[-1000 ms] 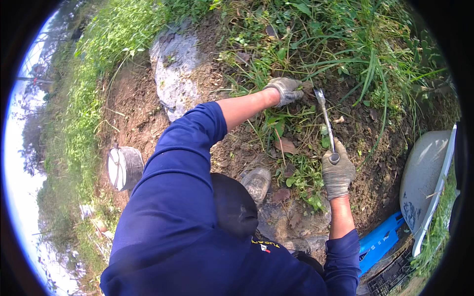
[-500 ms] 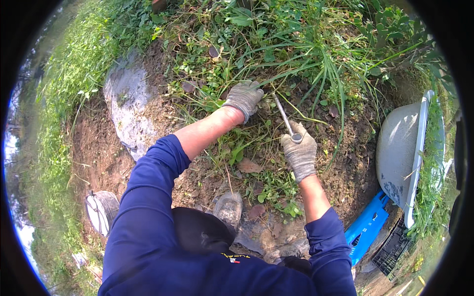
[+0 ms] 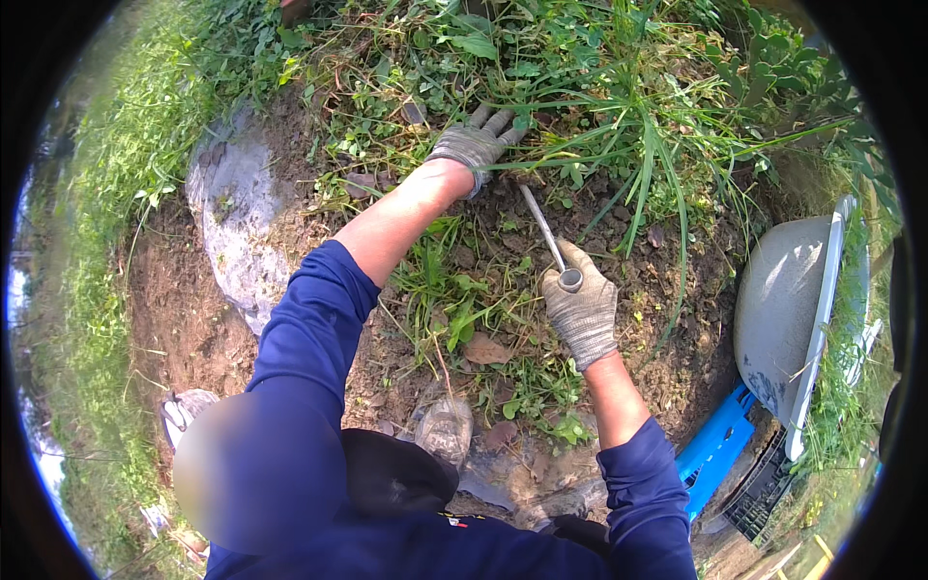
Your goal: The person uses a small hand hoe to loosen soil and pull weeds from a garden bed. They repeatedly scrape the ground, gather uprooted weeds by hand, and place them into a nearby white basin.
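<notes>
My left hand (image 3: 476, 147), in a grey knit glove, reaches into the low green weeds (image 3: 387, 130) with its fingers spread and nothing visibly held. My right hand (image 3: 584, 307), gloved too, is closed round a metal hand tool (image 3: 544, 230) with a straight rod and a round hollow end by the thumb. The rod slants away to the upper left, toward the soil just below my left hand; its far tip is hard to make out against the dirt. A clump of long-bladed grass (image 3: 638, 121) arches over the ground ahead. Loose pulled greenery (image 3: 459, 290) lies between my arms.
A large pale rock (image 3: 237, 227) sits on the left. At right a grey tub (image 3: 788, 300) stands tilted on its side, beside a blue plastic object (image 3: 717, 445) and a black crate (image 3: 757, 488). My shoe (image 3: 445, 430) rests on the ground below. Cactus pads (image 3: 773, 63) grow at upper right.
My left hand has moved up and forward into the weeds, its curled fingers now spread. My right hand with the tool has shifted slightly down and left.
</notes>
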Tool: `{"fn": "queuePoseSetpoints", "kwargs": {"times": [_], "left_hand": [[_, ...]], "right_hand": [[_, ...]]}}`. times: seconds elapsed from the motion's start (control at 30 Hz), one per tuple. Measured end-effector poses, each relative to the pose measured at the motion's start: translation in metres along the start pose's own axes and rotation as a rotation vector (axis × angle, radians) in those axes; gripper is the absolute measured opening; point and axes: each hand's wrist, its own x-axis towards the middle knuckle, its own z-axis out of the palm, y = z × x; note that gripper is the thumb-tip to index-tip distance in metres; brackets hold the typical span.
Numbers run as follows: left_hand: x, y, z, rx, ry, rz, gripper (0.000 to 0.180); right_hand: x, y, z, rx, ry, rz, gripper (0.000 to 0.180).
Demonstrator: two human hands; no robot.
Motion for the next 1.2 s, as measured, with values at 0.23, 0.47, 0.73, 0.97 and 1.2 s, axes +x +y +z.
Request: {"fn": "queuePoseSetpoints", "kwargs": {"times": [0.23,0.47,0.73,0.97,1.2], "left_hand": [[0.010,0.004,-0.007,-0.028,-0.023,0.249,0.065],[0.036,0.012,-0.014,-0.146,-0.141,0.182,0.080],[0.062,0.023,-0.012,-0.137,-0.108,-0.039,0.039],[0.062,0.020,-0.011,-0.099,-0.103,-0.149,0.031],[0.076,0.018,-0.007,-0.326,-0.180,-0.410,0.034]], "right_hand": [[-0.083,-0.048,-0.012,0.114,0.171,0.322,0.039],[-0.008,-0.033,0.022,0.290,0.213,0.186,0.039],[0.015,-0.025,-0.007,-0.333,0.125,0.013,0.038],[-0.042,-0.021,0.006,0.063,0.205,0.284,0.036],[0.063,-0.040,0.012,0.299,0.165,0.326,0.042]]}}
